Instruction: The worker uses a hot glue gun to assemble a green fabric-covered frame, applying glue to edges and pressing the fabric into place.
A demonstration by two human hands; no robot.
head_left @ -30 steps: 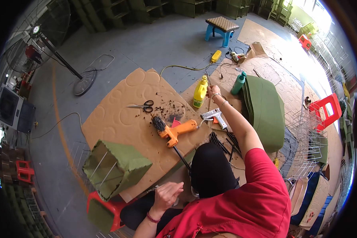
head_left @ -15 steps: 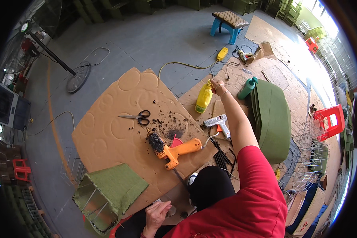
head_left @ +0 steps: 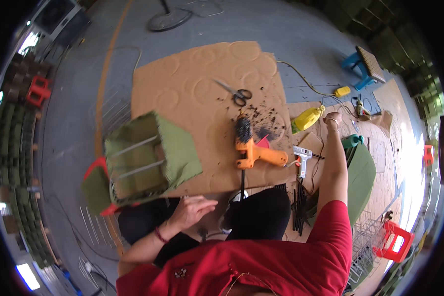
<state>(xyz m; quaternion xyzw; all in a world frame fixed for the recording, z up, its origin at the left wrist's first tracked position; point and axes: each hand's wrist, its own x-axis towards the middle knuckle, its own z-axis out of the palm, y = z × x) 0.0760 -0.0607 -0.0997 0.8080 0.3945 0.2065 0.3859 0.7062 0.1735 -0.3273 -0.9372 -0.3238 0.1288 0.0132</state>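
Head view, from the left: I see red plastic stools [head_left: 37, 90] and stacked green things along the dark rim, then the grey floor [head_left: 74, 148]. Next comes a wire-frame box wrapped in green fabric [head_left: 148, 158], tilted, with one bare wire side facing me and a red stool [head_left: 96, 170] partly under it. It rests on the near left edge of the cardboard sheet [head_left: 192, 84].

My left hand [head_left: 192, 209] is just below this box, over my lap, close to its lower edge but apart from it as far as I can judge. The fingers are half curled and loosely spread, and they hold nothing that I can see.

On the cardboard's middle lie scissors [head_left: 234, 92], dark crumbs, and an orange hot-glue tool [head_left: 254, 153] with a blackened tip. To its right I see a small white glue gun [head_left: 301, 155], black sticks [head_left: 298, 209] and a yellow bottle [head_left: 307, 118].

My right hand [head_left: 333, 121] is stretched far out, just beside the yellow bottle. Its fingers look bent inward, but I cannot tell if they grip something. Beside the arm lies a pile of green fabric [head_left: 362, 172]; further right, empty wire frames [head_left: 367, 237].

I judge the covering of this box as partly done: fabric is on several sides, one side remains bare wire.
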